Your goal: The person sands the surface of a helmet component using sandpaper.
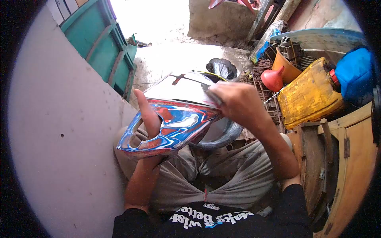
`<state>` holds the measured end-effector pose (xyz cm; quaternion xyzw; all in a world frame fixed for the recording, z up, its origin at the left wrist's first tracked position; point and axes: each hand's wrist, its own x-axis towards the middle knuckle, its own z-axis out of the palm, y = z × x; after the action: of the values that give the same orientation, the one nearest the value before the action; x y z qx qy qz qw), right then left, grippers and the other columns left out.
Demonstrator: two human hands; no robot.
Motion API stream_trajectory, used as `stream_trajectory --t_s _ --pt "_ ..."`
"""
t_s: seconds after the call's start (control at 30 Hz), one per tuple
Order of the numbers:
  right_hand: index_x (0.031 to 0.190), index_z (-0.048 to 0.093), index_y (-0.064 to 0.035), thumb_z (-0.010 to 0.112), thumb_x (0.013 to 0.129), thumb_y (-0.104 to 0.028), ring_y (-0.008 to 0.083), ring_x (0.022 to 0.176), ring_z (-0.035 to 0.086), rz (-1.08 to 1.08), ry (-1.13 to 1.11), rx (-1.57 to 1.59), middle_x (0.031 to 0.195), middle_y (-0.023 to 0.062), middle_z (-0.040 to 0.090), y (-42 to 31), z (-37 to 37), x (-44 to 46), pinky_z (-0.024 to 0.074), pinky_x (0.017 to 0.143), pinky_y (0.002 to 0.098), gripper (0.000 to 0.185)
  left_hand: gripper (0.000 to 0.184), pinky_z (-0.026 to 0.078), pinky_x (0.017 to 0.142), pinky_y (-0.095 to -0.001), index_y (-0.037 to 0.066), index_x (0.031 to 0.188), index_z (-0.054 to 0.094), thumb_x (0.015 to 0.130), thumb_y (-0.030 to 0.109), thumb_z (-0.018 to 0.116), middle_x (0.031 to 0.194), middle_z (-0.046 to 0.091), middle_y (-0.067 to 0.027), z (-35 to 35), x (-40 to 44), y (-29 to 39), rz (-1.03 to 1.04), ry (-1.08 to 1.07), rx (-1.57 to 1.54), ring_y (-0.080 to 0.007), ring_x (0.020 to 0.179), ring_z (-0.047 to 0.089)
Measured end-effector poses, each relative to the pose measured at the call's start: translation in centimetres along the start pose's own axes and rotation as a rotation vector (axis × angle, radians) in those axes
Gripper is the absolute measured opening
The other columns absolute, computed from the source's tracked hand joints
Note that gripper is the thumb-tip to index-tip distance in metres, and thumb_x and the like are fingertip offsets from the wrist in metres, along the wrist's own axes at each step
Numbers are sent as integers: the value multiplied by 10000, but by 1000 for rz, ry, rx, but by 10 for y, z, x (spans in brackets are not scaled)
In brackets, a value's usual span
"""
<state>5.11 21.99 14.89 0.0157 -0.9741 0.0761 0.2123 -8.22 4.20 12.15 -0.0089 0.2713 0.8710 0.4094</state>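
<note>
A motorcycle fairing panel (pixel 182 117) is tilted above my lap, with worn, layered blue, red and white paint on its near side. Its upper face is white with a dark mark. My left hand (pixel 149 117) supports it from below, one finger sticking up through an opening; the other fingers are hidden behind the panel. At the panel's right end, my right hand (pixel 240 99) is closed on a dark grey piece of sandpaper (pixel 213 96) pressed to the white surface. That hand is slightly blurred.
A black tyre or ring (pixel 220 137) lies beneath the panel. To the right are a yellow jerrycan (pixel 311 95), a red funnel (pixel 273 78), an orange container (pixel 286 65) and a wooden cabinet (pixel 357 150). A white wall (pixel 67 131) and green metal door (pixel 95 39) border the left.
</note>
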Motion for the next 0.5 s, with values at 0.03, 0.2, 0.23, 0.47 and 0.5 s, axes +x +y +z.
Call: stream_trajectory --t_s 0.03,0.2,0.23,0.47,0.5 --pt "1060 717 -76 694 866 -120 290 905 758 -13 10 -19 1011 131 757 -13 -2 0 613 738 411 200 978 582 858 -445 -1 1381 550 898 846 472 1217 670 -171 -7 6 2 2 -22 19 -290 1007 665" --pt "1011 714 -63 701 861 -103 301 929 758 -158 185 79 1004 142 758 -52 -11 -6 620 765 405 156 916 537 981 -478 -19 1367 530 956 794 435 1233 658 -168 -23 6 8 -46 -67 -72 -286 1069 653" --pt "999 716 -63 705 865 -108 302 927 758 -63 113 55 991 141 758 -27 -10 0 620 765 407 142 919 533 987 -480 -21 1371 526 956 794 437 1243 652 -172 -22 7 9 -42 -46 -90 -289 1078 649" --pt "987 713 -76 692 864 -124 259 898 765 -255 280 -21 971 118 759 -55 -8 -8 621 745 370 134 938 504 1031 -489 -31 1405 495 954 790 449 1311 611 -197 -26 2 12 -33 -44 -126 -313 1141 623" --pt "931 700 -93 689 878 -167 237 852 762 -221 281 -12 921 100 751 -35 -6 -5 617 682 364 91 941 500 1037 -490 -33 1409 491 953 789 450 1321 605 -201 -24 1 11 -35 -38 -137 -316 1150 619"
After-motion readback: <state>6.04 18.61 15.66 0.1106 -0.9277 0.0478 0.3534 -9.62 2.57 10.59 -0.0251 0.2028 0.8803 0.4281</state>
